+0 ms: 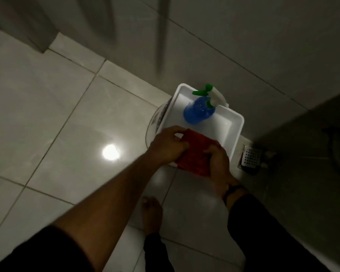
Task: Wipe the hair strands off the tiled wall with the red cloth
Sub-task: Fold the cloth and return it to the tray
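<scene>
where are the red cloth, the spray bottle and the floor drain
red cloth (194, 152): head view, on the bare fabric between the two hands
spray bottle (198, 111): head view, on its blue body
floor drain (251, 157): head view, on the perforated metal cover

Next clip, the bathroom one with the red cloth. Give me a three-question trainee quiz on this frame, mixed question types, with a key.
1. True or false: the red cloth is held by both the left hand and the right hand.
2. Where does the blue spray bottle stand?
A. on the floor tiles
B. in the white tray
C. on the floor drain
3. Fill in: the bottle's trigger and nozzle tip are coloured ____.

Key
1. True: each hand grips one side of the cloth, over the near end of the tray.
2. B: it stands upright at the tray's far end.
3. Green.
</scene>
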The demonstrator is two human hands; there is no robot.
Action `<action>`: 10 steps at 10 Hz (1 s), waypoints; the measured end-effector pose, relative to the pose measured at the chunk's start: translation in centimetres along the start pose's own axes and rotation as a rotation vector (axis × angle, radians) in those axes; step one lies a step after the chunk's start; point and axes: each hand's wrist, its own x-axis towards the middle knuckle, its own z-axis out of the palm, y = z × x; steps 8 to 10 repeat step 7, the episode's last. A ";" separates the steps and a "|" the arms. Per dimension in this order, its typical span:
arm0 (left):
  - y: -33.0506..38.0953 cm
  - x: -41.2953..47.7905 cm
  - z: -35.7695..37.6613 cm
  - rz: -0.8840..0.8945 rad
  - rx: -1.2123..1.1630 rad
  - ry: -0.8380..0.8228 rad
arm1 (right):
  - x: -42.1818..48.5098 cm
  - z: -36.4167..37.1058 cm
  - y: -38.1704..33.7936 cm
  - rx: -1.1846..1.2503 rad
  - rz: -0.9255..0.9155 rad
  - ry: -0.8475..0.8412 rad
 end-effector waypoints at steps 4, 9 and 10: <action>-1.6 10.5 5.1 -0.050 0.766 0.209 | 11.2 0.2 1.2 -0.419 0.016 0.094; -0.2 7.2 6.6 0.048 0.873 0.332 | 9.6 0.8 0.7 -0.757 -0.175 0.244; -0.2 7.2 6.6 0.048 0.873 0.332 | 9.6 0.8 0.7 -0.757 -0.175 0.244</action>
